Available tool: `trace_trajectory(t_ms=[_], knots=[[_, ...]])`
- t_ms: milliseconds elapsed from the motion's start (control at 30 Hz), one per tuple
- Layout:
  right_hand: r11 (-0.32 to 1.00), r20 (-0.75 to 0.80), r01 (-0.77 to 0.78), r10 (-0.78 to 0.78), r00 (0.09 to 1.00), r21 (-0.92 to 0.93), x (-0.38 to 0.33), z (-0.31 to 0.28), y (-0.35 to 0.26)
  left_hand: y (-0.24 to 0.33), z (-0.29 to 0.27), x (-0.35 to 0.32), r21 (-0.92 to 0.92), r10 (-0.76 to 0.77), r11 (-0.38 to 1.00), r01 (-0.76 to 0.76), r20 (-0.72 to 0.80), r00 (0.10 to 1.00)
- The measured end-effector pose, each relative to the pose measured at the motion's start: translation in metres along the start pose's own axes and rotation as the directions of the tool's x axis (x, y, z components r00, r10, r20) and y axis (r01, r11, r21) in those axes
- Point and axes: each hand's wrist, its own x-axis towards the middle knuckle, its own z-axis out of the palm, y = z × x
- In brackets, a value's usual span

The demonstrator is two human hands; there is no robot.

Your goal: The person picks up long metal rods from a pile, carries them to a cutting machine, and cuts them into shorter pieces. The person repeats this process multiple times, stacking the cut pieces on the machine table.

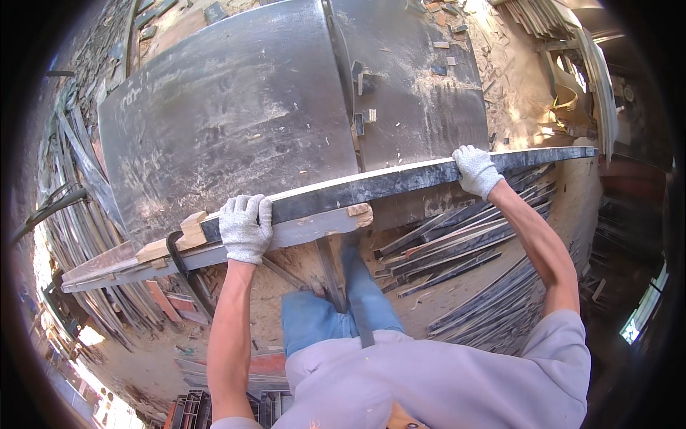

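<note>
My left hand (246,227), in a pale knitted glove, is closed over the left end of a long wooden strip (400,180) with a dark face and a light top edge. Farther right, my gloved right hand (476,171) grips the same strip from above, its fingers bent over the edge. The strip runs across in front of me, on edge, and reaches past my right hand. Its left end lies by a pale stepped wooden block (192,230). Just below the strip runs a grey-painted beam (307,229). A dark metal clamp (179,259) hooks over the beam's left part.
Beyond the strip lie two large dark panels (229,100) with a gap between them, dusted with sawdust and small offcuts (361,125). Dark-faced strips (457,236) are piled on the ground at right. More long scraps (100,214) lie at left. A post (330,275) stands by my legs.
</note>
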Motion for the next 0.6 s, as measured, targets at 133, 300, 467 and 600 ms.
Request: trace_trajectory(t_ms=[133,300,467,600], knots=[[1.0,-0.031,-0.008,0.007,1.0,-0.02,0.003,0.006,-0.001,0.0,-0.005,0.002,0.024,0.143,0.989,-0.143,-0.013,0.99],[1.0,-0.135,0.011,-0.007,0.991,0.025,0.004,0.023,0.005,-0.001,0.001,0.002,-0.024,0.082,0.996,-0.082,-0.008,0.997],[0.999,-0.091,-0.049,0.049,0.995,-0.007,0.008,0.039,-0.002,-0.012,0.011,-0.004,0.017,0.066,0.998,-0.065,-0.035,0.997],[0.999,-0.145,-0.024,0.03,0.989,0.045,0.008,0.04,-0.008,-0.01,0.009,0.001,0.005,0.08,0.997,-0.08,-0.052,0.995]])
